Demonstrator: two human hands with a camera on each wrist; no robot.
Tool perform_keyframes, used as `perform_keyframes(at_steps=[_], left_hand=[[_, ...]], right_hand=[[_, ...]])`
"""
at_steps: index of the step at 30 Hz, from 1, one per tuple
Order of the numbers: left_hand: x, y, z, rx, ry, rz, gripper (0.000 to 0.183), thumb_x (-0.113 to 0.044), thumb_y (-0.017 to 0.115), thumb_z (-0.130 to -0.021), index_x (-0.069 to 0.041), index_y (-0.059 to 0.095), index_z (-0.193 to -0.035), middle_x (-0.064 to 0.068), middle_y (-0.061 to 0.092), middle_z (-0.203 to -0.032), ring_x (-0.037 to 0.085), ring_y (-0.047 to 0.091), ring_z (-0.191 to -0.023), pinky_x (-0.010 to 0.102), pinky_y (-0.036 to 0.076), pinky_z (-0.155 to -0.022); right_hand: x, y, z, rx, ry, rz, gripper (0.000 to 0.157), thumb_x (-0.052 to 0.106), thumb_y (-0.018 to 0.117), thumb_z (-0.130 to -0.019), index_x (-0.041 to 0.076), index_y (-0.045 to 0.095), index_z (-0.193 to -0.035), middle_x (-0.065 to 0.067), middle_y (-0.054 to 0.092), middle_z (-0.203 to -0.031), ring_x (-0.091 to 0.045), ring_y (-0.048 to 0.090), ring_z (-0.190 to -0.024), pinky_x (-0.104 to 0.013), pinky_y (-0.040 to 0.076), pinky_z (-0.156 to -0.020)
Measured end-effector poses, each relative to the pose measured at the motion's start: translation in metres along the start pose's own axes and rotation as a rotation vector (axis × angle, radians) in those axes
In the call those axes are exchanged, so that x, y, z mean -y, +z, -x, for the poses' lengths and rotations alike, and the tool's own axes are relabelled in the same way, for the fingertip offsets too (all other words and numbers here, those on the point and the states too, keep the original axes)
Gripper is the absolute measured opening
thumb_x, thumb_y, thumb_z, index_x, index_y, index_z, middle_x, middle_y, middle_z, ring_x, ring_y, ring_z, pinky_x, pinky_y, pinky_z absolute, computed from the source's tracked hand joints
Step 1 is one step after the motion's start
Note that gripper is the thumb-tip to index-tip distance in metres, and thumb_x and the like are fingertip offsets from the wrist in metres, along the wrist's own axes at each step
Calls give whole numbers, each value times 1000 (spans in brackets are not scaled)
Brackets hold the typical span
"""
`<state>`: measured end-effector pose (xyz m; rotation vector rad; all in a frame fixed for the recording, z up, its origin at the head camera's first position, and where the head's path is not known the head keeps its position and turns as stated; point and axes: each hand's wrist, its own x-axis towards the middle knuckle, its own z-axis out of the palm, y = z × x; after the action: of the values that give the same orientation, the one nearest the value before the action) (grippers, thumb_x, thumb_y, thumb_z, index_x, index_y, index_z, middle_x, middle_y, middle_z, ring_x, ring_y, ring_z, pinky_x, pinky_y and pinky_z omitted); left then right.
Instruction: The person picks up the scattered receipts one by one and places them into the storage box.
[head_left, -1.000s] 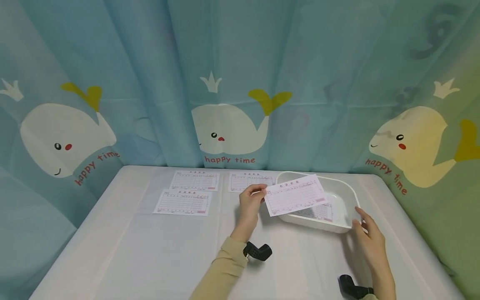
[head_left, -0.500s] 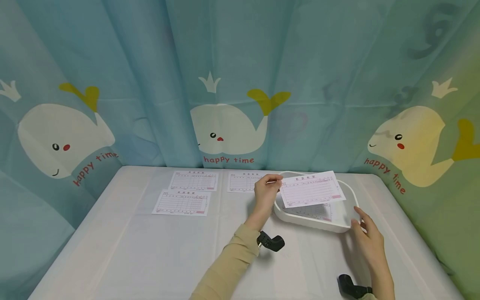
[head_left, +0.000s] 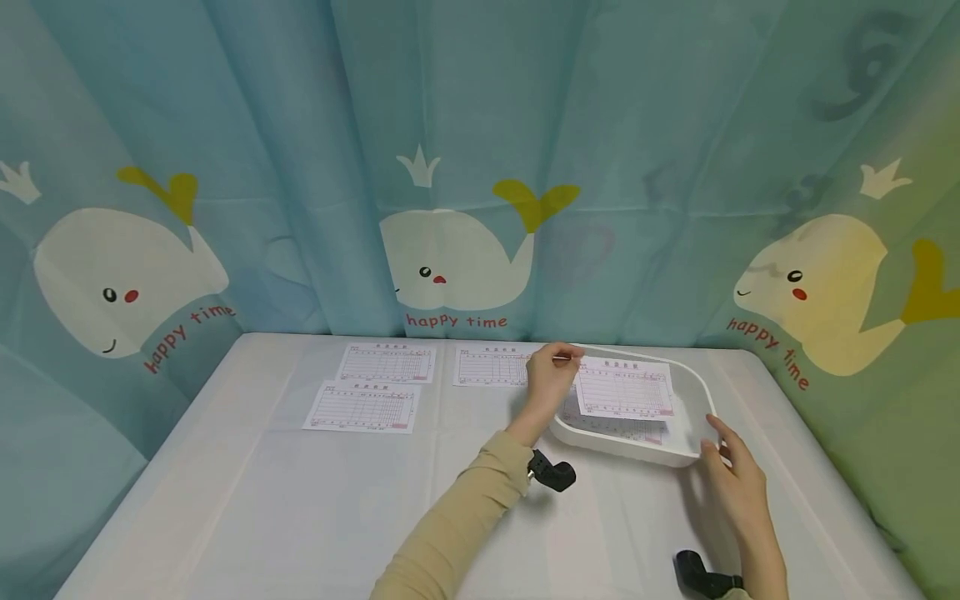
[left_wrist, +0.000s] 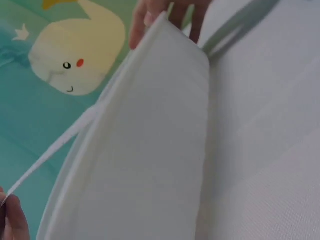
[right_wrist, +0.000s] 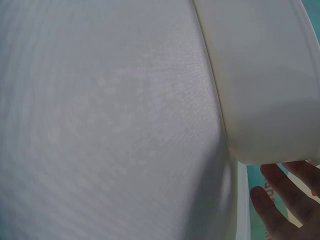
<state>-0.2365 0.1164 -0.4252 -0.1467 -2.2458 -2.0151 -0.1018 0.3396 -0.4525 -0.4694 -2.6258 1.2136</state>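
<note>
Between thumb and fingers, my left hand [head_left: 549, 382] pinches a printed receipt slip [head_left: 626, 392] by its upper left corner. The slip is over the white plastic tray [head_left: 630, 447], inside its rim in the head view. Beneath it another receipt slip [head_left: 647, 433] lies in the tray, partly covered. My right hand [head_left: 741, 479] holds the tray's near right corner, thumb and fingers at the rim. The left wrist view shows the held slip edge-on as a thin strip [left_wrist: 52, 150]. In the right wrist view, fingers [right_wrist: 285, 192] spread at the tray's end.
Several receipt slips lie on the white-covered table [head_left: 300, 508]: a back left slip [head_left: 386, 364], a front left slip [head_left: 362, 408] and a back middle slip [head_left: 489, 367] near the left hand. A blue whale-print curtain [head_left: 457, 125] stands behind the table.
My left hand has moved right and slightly up, carrying the slip over the tray; the slip has levelled from its tilt and then dropped lower. The right hand stays at the tray corner.
</note>
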Motion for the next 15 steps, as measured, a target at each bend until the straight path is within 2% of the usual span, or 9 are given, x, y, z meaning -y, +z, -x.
perform_keyframes(at_steps=[4,5,7,11,15], left_hand=[[2,3,1,9,32,-53,11,2,63,-85,-4,73,-89,11,71,-95,13,67,-80,16,52,-67],[2,3,2,14,43,-66,11,2,63,-85,-3,73,-89,11,70,-95,15,67,-80,16,52,-67],[2,4,3,23,70,-95,11,3,63,-86,-2,72,-89,12,69,-95,18,67,-82,16,52,-69],[2,4,5,58,129,-160,10,0,63,-87,-3,72,-91,11,68,-94,19,67,-84,15,51,-71],[0,4,8,108,154,-192,14,-4,64,-88,-2,71,-100,10,68,-99,19,67,-87,15,51,-73]], right_hand=[[0,0,0,7,-6,-11,49,22,38,-102,4,35,-147,-31,31,-149,-46,42,-126,-43,41,-96],[0,0,0,4,-4,-9,49,22,38,-102,5,35,-147,-31,32,-149,-46,42,-126,-39,42,-95],[0,0,0,7,-4,-12,49,22,38,-102,4,34,-147,-32,31,-149,-46,42,-126,-44,41,-96],[0,0,-1,1,5,-11,49,22,39,-102,6,35,-148,-30,33,-149,-44,43,-126,-30,39,-91],[0,0,0,2,1,-11,49,23,39,-102,6,35,-148,-30,33,-149,-43,44,-125,-23,37,-88]])
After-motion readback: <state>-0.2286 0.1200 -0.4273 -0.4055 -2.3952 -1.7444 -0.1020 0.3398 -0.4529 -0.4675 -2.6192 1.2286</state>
